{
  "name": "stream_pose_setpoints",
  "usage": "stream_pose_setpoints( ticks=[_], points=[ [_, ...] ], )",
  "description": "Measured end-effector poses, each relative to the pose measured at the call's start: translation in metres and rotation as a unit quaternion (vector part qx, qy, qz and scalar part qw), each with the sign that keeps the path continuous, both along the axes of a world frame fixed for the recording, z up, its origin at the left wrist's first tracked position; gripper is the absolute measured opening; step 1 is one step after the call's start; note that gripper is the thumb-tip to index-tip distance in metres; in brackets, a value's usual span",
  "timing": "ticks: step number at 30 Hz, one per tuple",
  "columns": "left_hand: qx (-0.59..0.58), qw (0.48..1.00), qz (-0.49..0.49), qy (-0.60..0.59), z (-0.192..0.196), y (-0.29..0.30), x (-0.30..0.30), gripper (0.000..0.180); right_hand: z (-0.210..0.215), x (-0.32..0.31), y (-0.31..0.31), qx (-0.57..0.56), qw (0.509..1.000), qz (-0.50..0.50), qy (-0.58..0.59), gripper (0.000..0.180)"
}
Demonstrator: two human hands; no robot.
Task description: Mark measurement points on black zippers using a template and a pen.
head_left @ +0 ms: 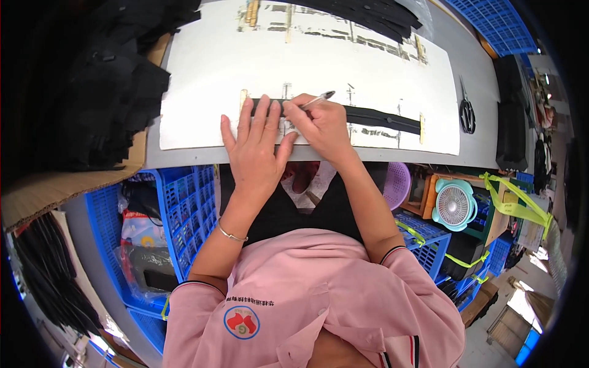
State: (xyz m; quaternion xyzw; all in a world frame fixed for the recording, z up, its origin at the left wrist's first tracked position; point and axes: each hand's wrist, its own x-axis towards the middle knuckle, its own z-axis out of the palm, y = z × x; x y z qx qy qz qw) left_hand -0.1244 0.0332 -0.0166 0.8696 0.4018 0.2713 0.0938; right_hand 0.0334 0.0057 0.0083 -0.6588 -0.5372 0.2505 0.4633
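Observation:
A long black fabric strip lies across the near part of a white board, its right end at a small yellowish tape mark. My left hand rests flat on the strip's left part, fingers stretched out. Just to its right, my right hand is closed round a pen, whose dark end points up and to the right. The pen's tip is hidden by my fingers, close to the strip. Dark lines and smudges mark the board around the strip.
Scissors with black handles lie right of the board. Black fabric pieces are heaped at the left, and more black strips lie at the far edge. Below the table stand blue crates and a turquoise fan.

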Motion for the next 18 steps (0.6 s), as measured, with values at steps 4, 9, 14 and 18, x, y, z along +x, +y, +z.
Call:
stream_pose_setpoints(
  ticks=[4, 9, 14, 18],
  points=[
    [-0.002, 1.000, -0.003, 0.004, -0.001, 0.000, -0.001, 0.054, 0.000, 0.010, -0.013, 0.042, 0.996, -0.040, 0.072, 0.020],
    [-0.008, 1.000, -0.008, 0.014, -0.001, -0.001, -0.002, 0.056, 0.006, 0.056, -0.039, 0.090, 0.975, -0.192, 0.059, 0.021],
    [-0.018, 1.000, -0.012, 0.020, -0.001, 0.000, -0.002, 0.059, -0.007, 0.074, -0.045, 0.045, 0.978, -0.204, -0.019, 0.020],
    [-0.019, 0.999, -0.021, 0.019, 0.000, 0.001, -0.002, 0.059, -0.010, 0.074, -0.043, 0.047, 0.980, -0.193, -0.032, 0.019]
  ],
)
